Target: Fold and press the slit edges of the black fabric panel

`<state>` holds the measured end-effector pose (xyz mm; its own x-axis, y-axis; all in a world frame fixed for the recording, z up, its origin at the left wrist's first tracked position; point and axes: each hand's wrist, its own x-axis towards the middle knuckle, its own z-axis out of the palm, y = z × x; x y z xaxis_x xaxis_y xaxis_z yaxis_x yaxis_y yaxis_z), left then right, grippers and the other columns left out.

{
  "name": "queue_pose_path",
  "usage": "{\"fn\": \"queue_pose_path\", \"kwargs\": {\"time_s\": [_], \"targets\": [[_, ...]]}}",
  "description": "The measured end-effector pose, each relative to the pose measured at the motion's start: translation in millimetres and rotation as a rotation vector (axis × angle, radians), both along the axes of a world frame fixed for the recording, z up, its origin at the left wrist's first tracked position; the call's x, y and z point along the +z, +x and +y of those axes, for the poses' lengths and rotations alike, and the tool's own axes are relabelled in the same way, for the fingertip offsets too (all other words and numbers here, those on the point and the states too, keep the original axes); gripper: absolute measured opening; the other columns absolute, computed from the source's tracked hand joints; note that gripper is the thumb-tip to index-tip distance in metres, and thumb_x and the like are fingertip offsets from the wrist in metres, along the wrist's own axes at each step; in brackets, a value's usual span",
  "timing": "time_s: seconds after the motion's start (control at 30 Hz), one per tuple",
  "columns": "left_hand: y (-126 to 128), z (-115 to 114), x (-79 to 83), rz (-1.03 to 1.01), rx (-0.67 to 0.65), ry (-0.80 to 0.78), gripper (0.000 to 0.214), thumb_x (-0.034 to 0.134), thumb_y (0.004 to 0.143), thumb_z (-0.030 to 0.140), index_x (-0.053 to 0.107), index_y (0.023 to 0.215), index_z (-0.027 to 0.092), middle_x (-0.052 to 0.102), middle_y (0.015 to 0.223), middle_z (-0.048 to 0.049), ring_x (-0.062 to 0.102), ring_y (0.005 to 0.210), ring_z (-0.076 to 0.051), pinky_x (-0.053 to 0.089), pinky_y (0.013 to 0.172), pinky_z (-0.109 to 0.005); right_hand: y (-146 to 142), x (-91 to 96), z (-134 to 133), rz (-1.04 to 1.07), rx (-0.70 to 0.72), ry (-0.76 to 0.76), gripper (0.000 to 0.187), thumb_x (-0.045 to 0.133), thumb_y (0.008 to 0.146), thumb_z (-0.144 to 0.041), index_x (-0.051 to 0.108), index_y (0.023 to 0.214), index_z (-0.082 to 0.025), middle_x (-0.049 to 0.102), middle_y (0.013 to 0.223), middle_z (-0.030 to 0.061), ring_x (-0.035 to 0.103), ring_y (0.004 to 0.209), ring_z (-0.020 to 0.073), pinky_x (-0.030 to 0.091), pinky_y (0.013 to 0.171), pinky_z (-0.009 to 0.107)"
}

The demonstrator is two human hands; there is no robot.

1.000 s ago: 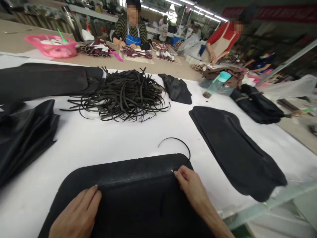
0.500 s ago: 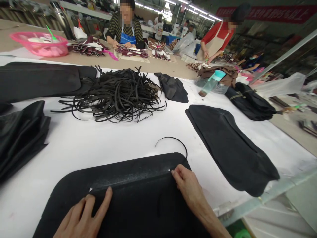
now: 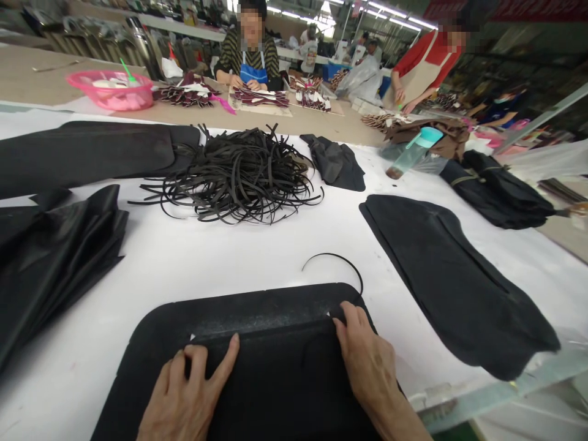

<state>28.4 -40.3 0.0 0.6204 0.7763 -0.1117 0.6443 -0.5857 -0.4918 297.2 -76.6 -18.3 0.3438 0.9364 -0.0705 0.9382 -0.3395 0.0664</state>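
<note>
A large black leather-like panel [image 3: 280, 380] with rounded corners lies before me on the white-covered table. A shiny grey band runs across it, with small white marks [image 3: 192, 337] near its two ends. My left hand [image 3: 188, 386] rests on the panel, thumb stretched out along the lower edge of the band and fingers bent. At the other end, my right hand [image 3: 365, 349] has thumb and fingers pinched together on a black strip along that edge. A thin loose strip end [image 3: 356, 269] curls out beyond the right hand. What lies under the fingertips is partly hidden.
A heap of black strips [image 3: 252, 177] lies beyond the panel. Black pieces [image 3: 454, 275] are stacked at right, crumpled black material [image 3: 59, 257] at left. A bottle with a turquoise lid [image 3: 416, 153] and a pink basket [image 3: 110, 95] stand farther back. Two people work across the table.
The whole view has shifted, so things appear farther right. The left thumb and fingers stay along the band, and the right hand keeps its pinch at the band's right end.
</note>
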Motion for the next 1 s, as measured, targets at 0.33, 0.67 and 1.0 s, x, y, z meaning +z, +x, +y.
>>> {"fn": "queue_pose_path", "kwargs": {"time_s": [0.33, 0.67, 1.0], "targets": [[-6.0, -4.8, -12.8, 0.023, 0.028, -0.042, 0.075, 0.051, 0.077, 0.004, 0.020, 0.142, 0.024, 0.056, 0.103, -0.0187, 0.055, 0.090, -0.034, 0.042, 0.083, -0.047, -59.8, 7.3, 0.4, -0.038, 0.595, -0.200, 0.076, 0.048, 0.071, 0.007, 0.030, 0.139, -0.024, 0.055, 0.107, 0.0093, 0.060, 0.064, 0.0179, 0.045, 0.047, 0.025], [-31.1, -6.3, -22.9, -0.429, 0.091, -0.085, 0.051, 0.038, 0.076, -0.003, 0.056, 0.122, 0.009, 0.053, 0.120, -0.0170, 0.044, 0.113, -0.031, 0.034, 0.102, -0.047, -52.4, 5.8, -1.8, -0.001, 0.563, -0.263, 0.069, 0.042, 0.074, 0.009, 0.034, 0.138, -0.014, 0.054, 0.115, 0.0144, 0.061, 0.075, 0.0178, 0.053, 0.060, 0.024], [32.4, 4.9, -22.2, -0.532, -0.222, -0.111, 0.053, 0.034, 0.074, -0.001, 0.053, 0.122, 0.013, 0.058, 0.116, -0.0080, 0.051, 0.104, -0.023, 0.043, 0.090, -0.037, -61.8, 7.6, 1.5, -0.074, 0.631, -0.177, 0.069, 0.048, 0.076, 0.005, 0.033, 0.139, -0.017, 0.055, 0.111, 0.0151, 0.061, 0.066, 0.0199, 0.054, 0.050, 0.028]]}}
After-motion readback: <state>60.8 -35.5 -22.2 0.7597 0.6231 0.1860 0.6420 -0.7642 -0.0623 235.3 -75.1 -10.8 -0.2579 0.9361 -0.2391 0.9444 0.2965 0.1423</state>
